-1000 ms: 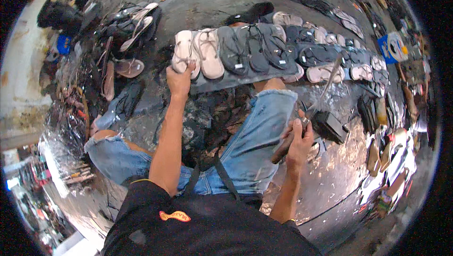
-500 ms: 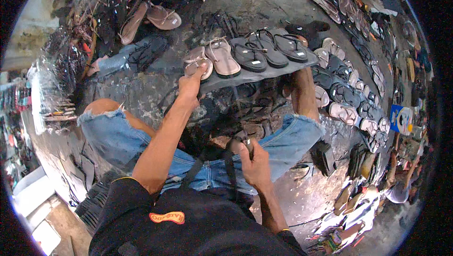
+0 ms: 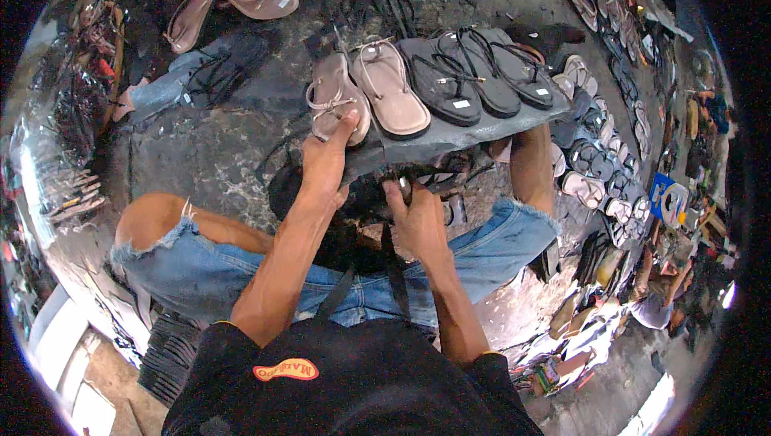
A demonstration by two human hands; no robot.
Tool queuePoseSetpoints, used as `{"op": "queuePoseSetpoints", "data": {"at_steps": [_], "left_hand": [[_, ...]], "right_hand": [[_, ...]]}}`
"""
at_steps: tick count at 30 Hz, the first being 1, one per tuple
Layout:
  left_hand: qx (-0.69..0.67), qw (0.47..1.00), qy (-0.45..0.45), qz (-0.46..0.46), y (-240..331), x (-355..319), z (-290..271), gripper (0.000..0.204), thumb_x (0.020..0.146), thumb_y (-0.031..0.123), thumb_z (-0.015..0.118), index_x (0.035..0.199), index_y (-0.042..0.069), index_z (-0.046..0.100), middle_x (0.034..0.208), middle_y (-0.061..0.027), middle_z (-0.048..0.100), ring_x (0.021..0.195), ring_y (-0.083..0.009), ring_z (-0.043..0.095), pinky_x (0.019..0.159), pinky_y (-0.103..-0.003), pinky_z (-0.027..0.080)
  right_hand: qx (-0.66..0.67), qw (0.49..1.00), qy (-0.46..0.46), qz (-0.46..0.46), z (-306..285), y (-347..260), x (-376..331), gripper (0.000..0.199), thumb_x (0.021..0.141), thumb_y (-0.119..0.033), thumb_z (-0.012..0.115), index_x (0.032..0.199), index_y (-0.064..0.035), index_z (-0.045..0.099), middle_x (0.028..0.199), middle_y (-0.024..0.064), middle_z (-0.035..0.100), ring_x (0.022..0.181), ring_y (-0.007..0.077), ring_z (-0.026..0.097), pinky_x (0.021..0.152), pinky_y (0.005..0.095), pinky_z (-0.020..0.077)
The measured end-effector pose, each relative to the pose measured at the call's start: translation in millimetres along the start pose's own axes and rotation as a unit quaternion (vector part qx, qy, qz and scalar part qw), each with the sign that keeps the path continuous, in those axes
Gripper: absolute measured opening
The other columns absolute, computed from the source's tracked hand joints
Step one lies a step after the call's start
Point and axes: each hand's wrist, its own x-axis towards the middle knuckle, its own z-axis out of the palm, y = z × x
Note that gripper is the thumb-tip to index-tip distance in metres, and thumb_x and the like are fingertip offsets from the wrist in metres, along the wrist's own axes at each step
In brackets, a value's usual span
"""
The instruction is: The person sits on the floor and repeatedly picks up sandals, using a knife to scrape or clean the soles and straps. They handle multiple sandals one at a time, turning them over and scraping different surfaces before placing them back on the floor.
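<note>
The tan sandal [image 3: 336, 105] at the left end of the row on the grey board [image 3: 450, 140] is now pinned under the left hand [image 3: 324, 165], whose grip presses fingers flat on its heel rather than clenching. The right hand [image 3: 418, 223] has come in from the person's right side to just below that board's near edge, its grip closed on a small dark tool [image 3: 404, 189]. Both forearms reach forward between the denim-clad knees.

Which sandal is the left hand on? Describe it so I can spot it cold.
Find the grey board across the person's lap, lined with sandals. The one under the left hand is the tan sandal at the row's left end. Its neighbour is tan too; the three after that are black.
</note>
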Motion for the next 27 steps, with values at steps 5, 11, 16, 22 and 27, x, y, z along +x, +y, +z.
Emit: {"op": "queuePoseSetpoints", "data": {"at_steps": [5, 11, 16, 22, 27], "left_hand": [[-0.012, 1.000, 0.000, -0.017, 8.0, 0.5, 2.3, 0.041, 0.091, 0.033, 0.077, 0.117, 0.002, 0.067, 0.103, -0.0074, 0.072, 0.084, -0.0170, 0.070, 0.068, -0.033, 0.057], [0.040, 0.997, 0.026, -0.066, 15.2, -3.6, 4.8, 0.040, 0.087, 0.042, 0.079, 0.112, 0.012, 0.069, 0.095, -0.0009, 0.072, 0.076, -0.0133, 0.069, 0.058, -0.031, 0.054], [0.054, 0.996, 0.016, -0.068, 10.1, -4.5, 1.2, 0.040, 0.085, 0.045, 0.079, 0.109, 0.015, 0.068, 0.092, 0.0012, 0.071, 0.072, -0.0121, 0.068, 0.053, -0.032, 0.052], [0.053, 0.994, 0.026, -0.089, 12.2, -3.1, 0.3, 0.041, 0.086, 0.042, 0.079, 0.112, 0.013, 0.067, 0.093, 0.0001, 0.071, 0.070, -0.0133, 0.068, 0.053, -0.031, 0.052], [0.038, 0.998, 0.044, -0.002, -0.3, -10.6, -9.4, 0.041, 0.090, 0.035, 0.077, 0.119, 0.008, 0.066, 0.100, -0.0036, 0.072, 0.077, -0.0165, 0.069, 0.061, -0.033, 0.056]], "right_hand": [[-0.060, 0.992, 0.025, -0.104, 23.0, 31.2, 34.5, 0.039, 0.094, -0.035, 0.070, 0.088, 0.0033, 0.067, 0.090, 0.0279, 0.068, 0.085, 0.0479, 0.065, 0.075, 0.0560, 0.0518], [-0.010, 0.991, -0.074, -0.107, 48.6, 83.3, 71.0, 0.044, 0.092, -0.026, 0.069, 0.123, 0.0024, 0.056, 0.135, 0.0280, 0.054, 0.125, 0.0456, 0.050, 0.104, 0.0528, 0.0403], [-0.046, 0.969, -0.237, -0.045, 38.0, 106.4, 93.4, 0.051, 0.096, -0.021, 0.059, 0.141, -0.0005, 0.047, 0.146, 0.0245, 0.046, 0.133, 0.0418, 0.046, 0.114, 0.0481, 0.0331], [0.012, 0.965, -0.257, -0.052, 66.9, 84.1, 135.5, 0.040, 0.097, -0.024, 0.059, 0.128, 0.0007, 0.054, 0.126, 0.0248, 0.054, 0.114, 0.0396, 0.053, 0.101, 0.0489, 0.0390], [0.090, 0.977, -0.182, -0.066, 88.1, 39.8, 129.8, 0.034, 0.098, -0.026, 0.059, 0.118, 0.0017, 0.060, 0.110, 0.0251, 0.061, 0.099, 0.0378, 0.060, 0.090, 0.0495, 0.0440]]}}
